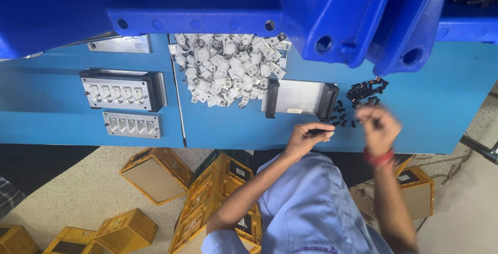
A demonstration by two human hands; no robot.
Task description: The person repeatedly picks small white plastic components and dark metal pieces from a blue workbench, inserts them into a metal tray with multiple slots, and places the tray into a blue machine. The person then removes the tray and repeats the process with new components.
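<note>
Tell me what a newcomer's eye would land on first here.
First, the big blue bins hanging over the far edge of the blue table. Then the heap of pale metal parts at the table's centre. Next, the left hand pinching a small black piece beside the scattered black parts, with the blurred right hand near them.

I see a flat blue work surface (441, 108), a speckled beige stone floor (72, 191), scattered yellow plastic crates (155, 173), and large blue plastic bins (218, 0) overhead.

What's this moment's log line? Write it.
left hand: holds thin black piece | right hand: blurred, above small black parts
</note>
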